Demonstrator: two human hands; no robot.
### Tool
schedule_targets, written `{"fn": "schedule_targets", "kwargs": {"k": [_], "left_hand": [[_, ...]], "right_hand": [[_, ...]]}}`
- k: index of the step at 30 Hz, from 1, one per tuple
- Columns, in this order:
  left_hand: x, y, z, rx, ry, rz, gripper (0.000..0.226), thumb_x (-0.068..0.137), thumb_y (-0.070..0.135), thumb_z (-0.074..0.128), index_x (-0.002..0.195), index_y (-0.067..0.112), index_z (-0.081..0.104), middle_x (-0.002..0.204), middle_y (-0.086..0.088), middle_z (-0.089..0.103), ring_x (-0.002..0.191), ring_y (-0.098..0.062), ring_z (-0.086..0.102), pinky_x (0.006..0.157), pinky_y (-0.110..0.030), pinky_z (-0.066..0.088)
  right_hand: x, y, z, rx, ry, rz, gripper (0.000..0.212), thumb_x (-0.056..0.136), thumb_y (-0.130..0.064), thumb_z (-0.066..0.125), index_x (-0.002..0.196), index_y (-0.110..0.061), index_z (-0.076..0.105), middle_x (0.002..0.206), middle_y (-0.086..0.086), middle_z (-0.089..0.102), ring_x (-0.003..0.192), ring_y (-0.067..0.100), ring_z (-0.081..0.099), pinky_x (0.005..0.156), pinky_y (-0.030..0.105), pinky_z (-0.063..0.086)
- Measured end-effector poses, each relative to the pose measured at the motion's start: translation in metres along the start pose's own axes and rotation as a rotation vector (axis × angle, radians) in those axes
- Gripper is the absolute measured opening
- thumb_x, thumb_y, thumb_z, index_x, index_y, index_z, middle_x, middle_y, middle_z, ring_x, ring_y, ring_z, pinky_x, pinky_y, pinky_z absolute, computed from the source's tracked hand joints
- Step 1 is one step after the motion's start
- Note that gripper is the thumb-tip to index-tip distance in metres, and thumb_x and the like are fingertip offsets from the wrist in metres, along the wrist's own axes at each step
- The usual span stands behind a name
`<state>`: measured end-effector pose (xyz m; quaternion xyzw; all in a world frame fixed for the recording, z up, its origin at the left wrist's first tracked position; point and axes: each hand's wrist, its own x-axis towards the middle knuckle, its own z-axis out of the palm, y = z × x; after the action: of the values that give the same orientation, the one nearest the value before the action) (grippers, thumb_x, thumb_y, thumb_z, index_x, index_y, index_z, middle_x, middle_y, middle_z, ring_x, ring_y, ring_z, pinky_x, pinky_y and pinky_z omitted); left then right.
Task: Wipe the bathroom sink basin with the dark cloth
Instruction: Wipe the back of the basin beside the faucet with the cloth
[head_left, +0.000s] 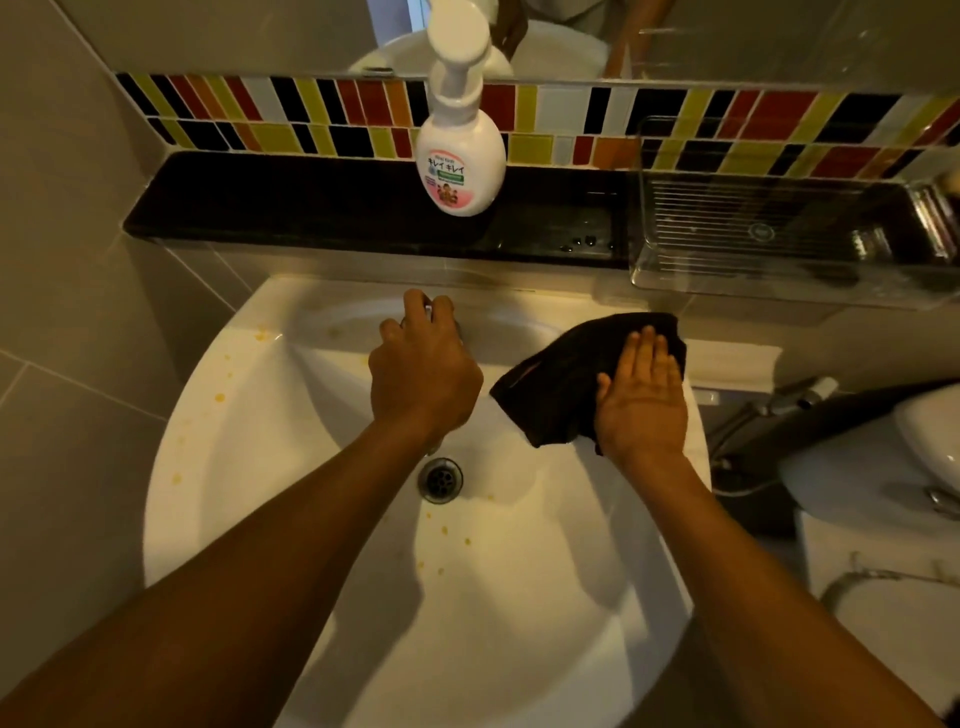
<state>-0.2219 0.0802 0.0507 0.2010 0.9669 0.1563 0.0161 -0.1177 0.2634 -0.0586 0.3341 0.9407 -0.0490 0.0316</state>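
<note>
Left hand (423, 371) curled over the faucet at the back of the white sink (208, 467), fingers (415, 306) closed around it. Right hand (641, 400) flat, fingers extended, pressing the dark cloth (561, 379) on the sink's right rim. Yellow spots (220, 398) dot the basin.

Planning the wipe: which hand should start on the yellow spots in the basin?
Probably the right hand: it lies flat on the cloth at the sink rim. The left hand is on the tap, no cloth.

Dim, warm yellowish light, soft shadows, wide-angle bending at edges.
</note>
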Motion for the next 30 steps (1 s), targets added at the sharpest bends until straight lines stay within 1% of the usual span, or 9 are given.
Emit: {"fn": "schedule_targets", "kwargs": {"k": [3,5,9,11,14,16,21,26,30], "left_hand": [[-0.001,0.000,-0.001,-0.005,-0.001,0.001,0.042,0.093,0.024,0.050,0.133,0.014,0.043,0.142,-0.010,0.036,0.110,-0.034,0.050,0.084,-0.037,0.047],[-0.001,0.000,-0.001,-0.008,-0.003,0.008,0.043,0.092,0.023,0.051,0.133,0.014,0.043,0.142,-0.011,0.036,0.110,-0.034,0.051,0.084,-0.037,0.047],[-0.001,0.000,0.002,0.002,0.012,0.002,0.044,0.092,0.022,0.050,0.134,0.015,0.041,0.143,-0.010,0.035,0.110,-0.033,0.050,0.080,-0.033,0.044],[-0.001,0.000,0.003,0.014,0.022,0.002,0.042,0.092,0.022,0.050,0.133,0.015,0.041,0.142,-0.010,0.037,0.109,-0.032,0.051,0.078,-0.032,0.043],[-0.001,0.000,0.003,0.027,0.027,0.016,0.040,0.093,0.024,0.049,0.131,0.015,0.042,0.138,-0.009,0.038,0.106,-0.032,0.051,0.076,-0.031,0.042],[-0.001,0.000,0.003,0.024,0.024,0.004,0.037,0.093,0.025,0.047,0.129,0.015,0.043,0.137,-0.008,0.039,0.106,-0.031,0.051,0.077,-0.032,0.044],[0.000,0.001,0.004,0.048,0.033,-0.008,0.035,0.093,0.026,0.048,0.126,0.015,0.044,0.135,-0.007,0.041,0.102,-0.030,0.051,0.074,-0.032,0.042],[-0.001,0.001,0.001,0.055,0.023,0.007,0.036,0.093,0.026,0.048,0.127,0.016,0.045,0.135,-0.009,0.041,0.103,-0.032,0.052,0.076,-0.035,0.045],[-0.002,0.001,-0.001,0.047,0.007,0.019,0.038,0.094,0.025,0.047,0.131,0.015,0.044,0.139,-0.010,0.039,0.106,-0.033,0.052,0.078,-0.034,0.043]], "right_hand": [[0.005,-0.014,0.003,0.085,0.076,0.045,0.060,0.102,-0.036,0.018,0.152,-0.007,0.004,0.161,0.015,0.005,0.149,0.030,0.001,0.119,0.040,-0.002],[0.019,-0.032,0.004,0.082,0.115,-0.031,0.058,0.101,-0.036,0.020,0.152,-0.009,0.009,0.161,0.012,0.012,0.149,0.028,0.006,0.121,0.040,0.002],[0.043,-0.067,0.002,0.028,0.139,-0.308,0.054,0.100,-0.032,0.028,0.149,-0.010,0.023,0.159,0.009,0.022,0.149,0.025,0.012,0.121,0.039,0.008],[0.050,-0.071,-0.001,-0.021,0.118,-0.525,0.053,0.098,-0.030,0.035,0.148,-0.013,0.029,0.158,0.006,0.025,0.149,0.023,0.013,0.121,0.039,0.007],[0.067,-0.088,-0.004,-0.174,0.078,-0.822,0.057,0.098,-0.030,0.039,0.150,-0.014,0.023,0.159,0.006,0.022,0.149,0.025,0.011,0.122,0.042,0.005],[0.077,-0.105,-0.006,-0.169,0.061,-0.918,0.057,0.098,-0.032,0.040,0.150,-0.016,0.022,0.159,0.006,0.022,0.148,0.025,0.014,0.121,0.041,0.004],[0.084,-0.112,-0.008,-0.009,-0.032,-0.869,0.058,0.100,-0.034,0.038,0.152,-0.025,0.015,0.161,-0.003,0.013,0.149,0.017,0.008,0.118,0.032,-0.003],[0.070,-0.103,-0.009,0.010,-0.023,-0.821,0.054,0.099,-0.034,0.035,0.150,-0.027,0.023,0.161,-0.003,0.018,0.149,0.020,0.008,0.122,0.042,0.005],[0.040,-0.049,-0.002,-0.090,0.031,-0.671,0.051,0.098,-0.038,0.025,0.146,-0.024,0.035,0.159,0.001,0.023,0.149,0.026,0.008,0.121,0.045,0.005]]}}
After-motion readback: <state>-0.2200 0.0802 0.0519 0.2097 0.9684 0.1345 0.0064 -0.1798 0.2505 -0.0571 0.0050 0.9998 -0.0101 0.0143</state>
